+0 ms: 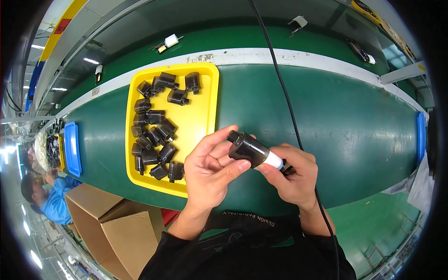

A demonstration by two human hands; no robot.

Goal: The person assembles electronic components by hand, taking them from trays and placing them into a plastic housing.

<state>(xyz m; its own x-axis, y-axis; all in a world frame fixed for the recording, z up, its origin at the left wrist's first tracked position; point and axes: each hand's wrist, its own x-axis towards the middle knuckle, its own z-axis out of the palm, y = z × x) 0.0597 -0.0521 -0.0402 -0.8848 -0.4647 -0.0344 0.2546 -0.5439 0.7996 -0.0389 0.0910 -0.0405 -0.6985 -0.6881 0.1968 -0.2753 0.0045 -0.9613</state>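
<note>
Above the green table, my left hand [204, 175] pinches a smoky black translucent plastic housing [246, 148] between thumb and fingers. The housing is tilted, its narrow nozzle end up and to the left. A white cylindrical part [273, 160] sits against or partly inside the lower right end; how deep it goes I cannot tell. My right hand [295, 175] is closed round that white part, with a dark end showing beyond the fingers. To the left of my hands, a yellow tray [213, 93] holds several similar black housings [156, 135], mostly along its left side.
A black cable [285, 93] hangs past my right hand. Behind the white rail [261, 55], white wired parts [171, 41] lie on a green belt. Blue trays [72, 149] stand at both table ends. An open cardboard box [128, 238] and a person in blue [56, 200] are at left.
</note>
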